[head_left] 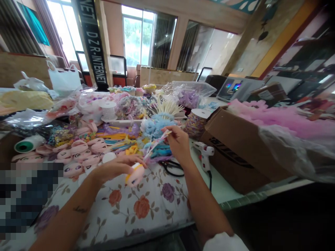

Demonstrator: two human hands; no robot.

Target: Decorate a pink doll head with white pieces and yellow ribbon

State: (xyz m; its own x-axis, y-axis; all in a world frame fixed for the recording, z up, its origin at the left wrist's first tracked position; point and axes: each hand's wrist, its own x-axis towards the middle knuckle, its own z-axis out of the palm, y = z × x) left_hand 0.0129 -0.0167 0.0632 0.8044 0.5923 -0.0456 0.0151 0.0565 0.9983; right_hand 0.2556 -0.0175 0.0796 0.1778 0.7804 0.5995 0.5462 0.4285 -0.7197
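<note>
My left hand (119,166) is closed on a small doll head (136,176) with a pale pink face and a yellow band along its edge. From the head a thin pastel braided strand (154,145) runs up to my right hand (179,141), whose fingers pinch its upper end. The head hangs a little above the floral cloth (117,216). Black-handled scissors (172,168) lie just below my right hand, partly hidden by the wrist. Behind the strand sits a bunch of light blue ruffled trim (154,127).
Several pink doll face pieces (82,155) lie at left, near a green-ended spool (26,144). A white glue gun (205,153) stands right of my right arm, beside a large cardboard box (235,150) with pink tulle (277,115). A spool of colourful trim (196,122) stands behind.
</note>
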